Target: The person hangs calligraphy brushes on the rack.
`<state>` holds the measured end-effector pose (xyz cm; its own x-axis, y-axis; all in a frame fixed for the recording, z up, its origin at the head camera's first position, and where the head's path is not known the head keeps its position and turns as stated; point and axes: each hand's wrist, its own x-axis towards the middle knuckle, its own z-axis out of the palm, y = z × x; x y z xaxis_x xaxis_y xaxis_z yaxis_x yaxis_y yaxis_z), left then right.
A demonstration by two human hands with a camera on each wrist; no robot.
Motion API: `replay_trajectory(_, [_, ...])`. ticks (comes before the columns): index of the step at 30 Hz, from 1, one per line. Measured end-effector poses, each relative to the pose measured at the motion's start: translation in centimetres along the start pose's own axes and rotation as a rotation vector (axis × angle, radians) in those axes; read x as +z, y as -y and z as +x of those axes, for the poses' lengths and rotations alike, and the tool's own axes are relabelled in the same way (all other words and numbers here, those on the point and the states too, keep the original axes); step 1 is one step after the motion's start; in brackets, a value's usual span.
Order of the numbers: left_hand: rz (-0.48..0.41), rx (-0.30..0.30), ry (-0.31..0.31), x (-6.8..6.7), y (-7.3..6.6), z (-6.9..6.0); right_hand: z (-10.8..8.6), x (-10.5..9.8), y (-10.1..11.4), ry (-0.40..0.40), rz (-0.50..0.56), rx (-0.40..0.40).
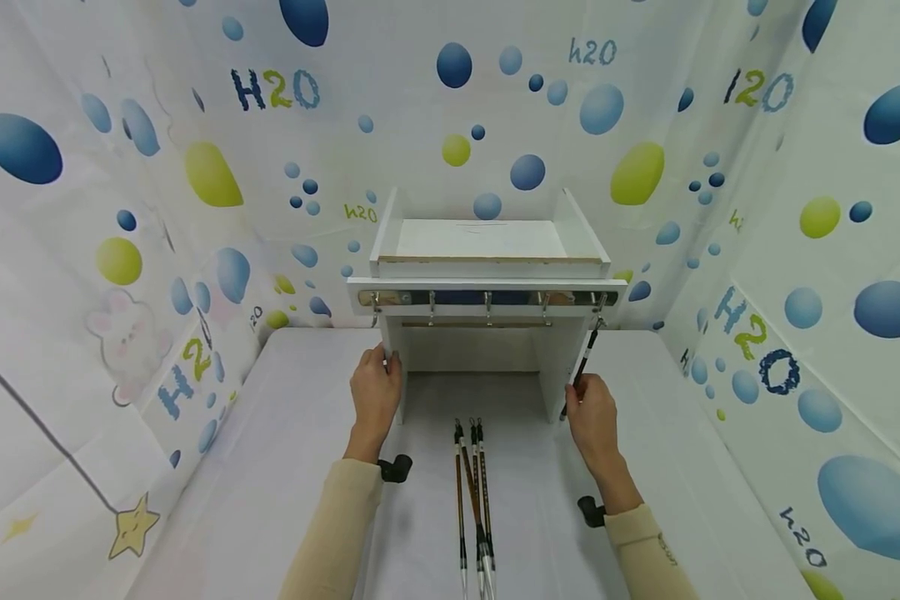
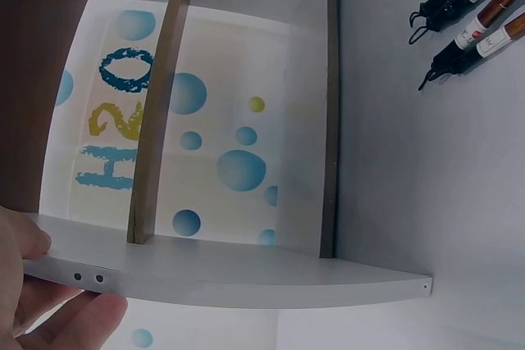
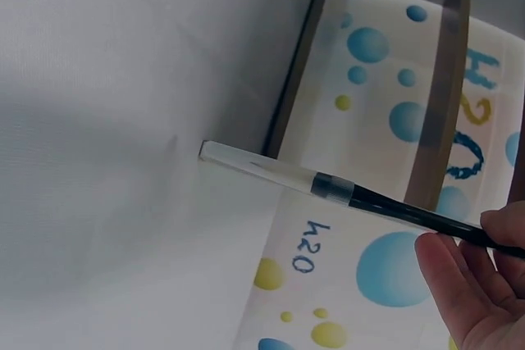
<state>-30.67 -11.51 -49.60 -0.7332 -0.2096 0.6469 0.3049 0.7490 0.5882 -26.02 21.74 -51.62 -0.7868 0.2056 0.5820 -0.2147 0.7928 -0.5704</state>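
Note:
A white wooden shelf rack (image 1: 487, 268) stands at the back of the table, with a strip of metal hooks (image 1: 487, 304) along its front. My left hand (image 1: 375, 392) grips the edge of its left side panel (image 2: 246, 293), thumb on one face and fingers on the other. At the right side, my right hand (image 1: 594, 417) pinches a calligraphy brush (image 1: 587, 354) by its dark handle. The brush slants, its upper end at the rightmost hook; whether its loop is over the hook I cannot tell. Its pale tip (image 3: 254, 161) points down, with a clear cover around it.
Several more brushes (image 1: 474, 475) with brown handles lie on the white table (image 1: 307, 367) in front of the rack, loops toward it. A patterned curtain (image 1: 450, 125) surrounds the table at the back and sides. The rack has an upper tray (image 1: 487, 237).

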Motion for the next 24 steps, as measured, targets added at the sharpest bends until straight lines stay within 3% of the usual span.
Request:
replay_trajectory(7, [0.007,-0.002,-0.005,0.00,-0.14,0.00,0.13,-0.09,-0.05,0.035,0.014,0.050])
replay_trajectory(16, [0.007,-0.003,0.007,0.02,-0.04,-0.09,0.04,-0.22,-0.03,0.013,0.013,0.034])
replay_trajectory(24, [-0.003,-0.006,0.008,-0.02,0.02,-0.01,-0.28,-0.96,0.52,0.032,0.045,0.087])
